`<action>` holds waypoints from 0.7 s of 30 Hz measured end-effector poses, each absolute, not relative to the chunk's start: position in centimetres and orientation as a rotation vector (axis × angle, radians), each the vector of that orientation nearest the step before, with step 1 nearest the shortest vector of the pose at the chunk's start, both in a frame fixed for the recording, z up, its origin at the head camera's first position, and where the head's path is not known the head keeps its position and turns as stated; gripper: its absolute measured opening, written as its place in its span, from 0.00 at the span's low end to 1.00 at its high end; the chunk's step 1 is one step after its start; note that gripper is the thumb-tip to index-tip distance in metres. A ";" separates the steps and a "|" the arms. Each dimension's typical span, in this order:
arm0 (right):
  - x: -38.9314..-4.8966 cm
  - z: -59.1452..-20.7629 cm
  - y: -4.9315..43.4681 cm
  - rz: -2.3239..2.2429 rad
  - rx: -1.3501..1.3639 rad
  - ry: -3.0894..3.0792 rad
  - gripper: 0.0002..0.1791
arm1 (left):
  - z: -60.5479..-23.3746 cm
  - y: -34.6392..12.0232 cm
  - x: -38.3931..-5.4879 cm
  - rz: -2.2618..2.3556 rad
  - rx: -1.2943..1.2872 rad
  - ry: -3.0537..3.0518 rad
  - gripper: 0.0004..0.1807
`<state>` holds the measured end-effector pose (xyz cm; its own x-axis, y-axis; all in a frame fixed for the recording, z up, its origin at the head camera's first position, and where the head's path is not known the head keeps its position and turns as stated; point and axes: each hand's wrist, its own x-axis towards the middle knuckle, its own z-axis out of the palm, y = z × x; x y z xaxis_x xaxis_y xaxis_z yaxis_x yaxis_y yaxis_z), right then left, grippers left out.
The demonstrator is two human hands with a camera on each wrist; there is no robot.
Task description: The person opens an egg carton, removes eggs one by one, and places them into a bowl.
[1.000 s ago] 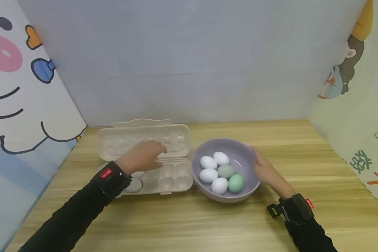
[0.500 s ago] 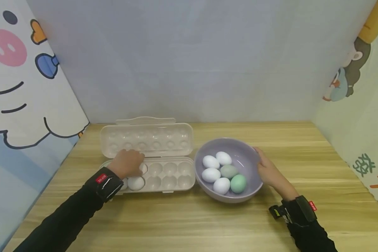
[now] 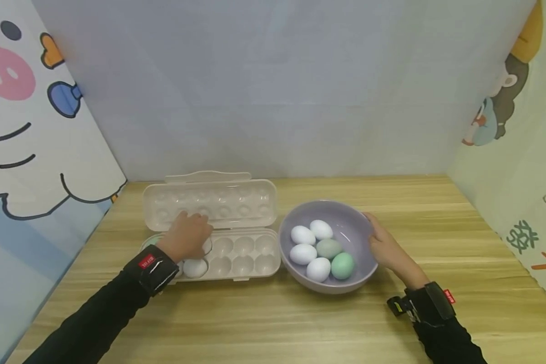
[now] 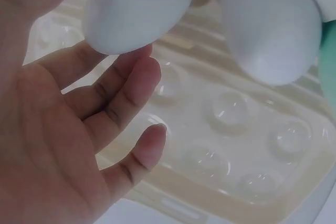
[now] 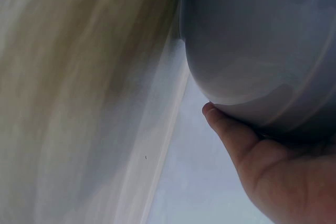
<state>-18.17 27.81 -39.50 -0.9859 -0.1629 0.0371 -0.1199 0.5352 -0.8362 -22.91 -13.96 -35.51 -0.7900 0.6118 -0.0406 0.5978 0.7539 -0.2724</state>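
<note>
Over the left part of an open egg carton (image 3: 243, 247), my left hand (image 3: 186, 236) pinches a white egg (image 4: 139, 11) between thumb and fingers, while its lower fingers stay loosely bent. Other eggs lie in the carton beside it: a white egg (image 3: 194, 268) in the front row and a green one (image 3: 151, 241) at the left end, partly hidden by the wrist. My right hand (image 3: 388, 246) grips the right side of a purple-grey bowl (image 3: 357, 237), thumb on its outer wall. In the bowl are several white eggs (image 3: 303, 254), a grey-green egg (image 3: 329, 248) and a green egg (image 3: 343, 266).
The carton's lid (image 3: 214, 199) lies folded back towards the grey back wall (image 3: 273, 91). Carton and bowl stand side by side on a wood-grain table (image 3: 277, 323). Printed cloth panels (image 3: 9, 136) border the left and right sides.
My left hand has moved left from the carton's middle to the eggs at its left, its wrist now lower. The right hand has stayed on the bowl, and the eggs in it look unchanged.
</note>
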 end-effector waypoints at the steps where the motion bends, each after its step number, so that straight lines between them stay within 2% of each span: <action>1: -18.1 -39.5 27.8 -1.471 -0.248 2.709 0.32 | -35.4 -13.9 -22.9 0.428 -1.005 -2.876 0.15; 10: -18.2 -39.6 28.1 -1.446 -0.232 2.715 0.32 | -32.1 -12.3 -22.7 0.240 -1.127 -2.809 0.15; 15: -18.3 -39.6 28.1 -1.465 -0.242 2.717 0.32 | -30.4 -9.7 -22.6 -0.043 -1.237 -2.858 0.16; 21: -18.3 -39.7 28.0 -1.482 -0.240 2.703 0.32 | -30.0 -6.0 -23.1 -0.214 -1.443 -2.720 0.17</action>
<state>-18.31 27.97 -39.73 -0.9868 -0.1589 0.0312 -0.1118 0.5288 -0.8413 -23.11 -6.02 -30.01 -0.5614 0.8197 0.1136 0.8274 0.5533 0.0966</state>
